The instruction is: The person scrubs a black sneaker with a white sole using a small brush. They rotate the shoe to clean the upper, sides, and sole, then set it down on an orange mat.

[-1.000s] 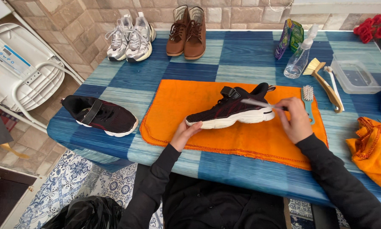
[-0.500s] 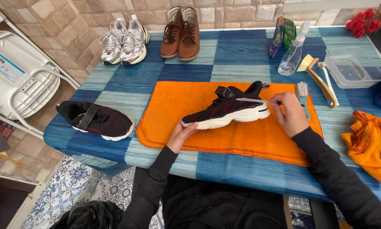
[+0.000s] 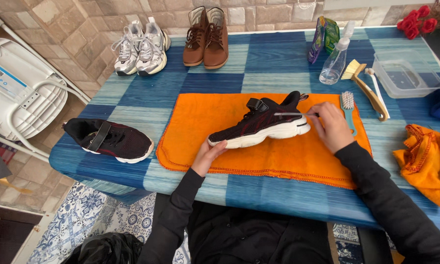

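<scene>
Head view: a person in dark sleeves sits at a table (image 3: 278, 58) covered in blue checks, both hands on one shoe.
Left hand: the left hand (image 3: 207, 155) grips the toe end of the black sneaker (image 3: 259, 124) at its white sole, steadying it.
Right hand: the right hand (image 3: 330, 126) pinches a thin white-handled tool (image 3: 291, 114), its tip laid across the sneaker's upper just left of the fingers.
Sneaker: it lies between the two hands, toe to the left hand, heel to the right, on an orange cloth (image 3: 278, 156).
Right of the right hand: a small teal brush (image 3: 348, 105) lies just beside it; beyond are a wooden brush (image 3: 369, 88), a clear tub (image 3: 406, 73), a spray bottle (image 3: 335, 61) and a crumpled orange rag (image 3: 428, 161).
Left of the left hand: the matching black shoe (image 3: 110, 140) sits near the table's edge.
Beyond the hands: silver trainers (image 3: 140, 49) and brown boots (image 3: 206, 36) stand against a stone-tiled wall (image 3: 78, 24).
Room: a folded white chair (image 3: 19, 93) leans at the left; patterned floor tiles (image 3: 97, 220) show below.
</scene>
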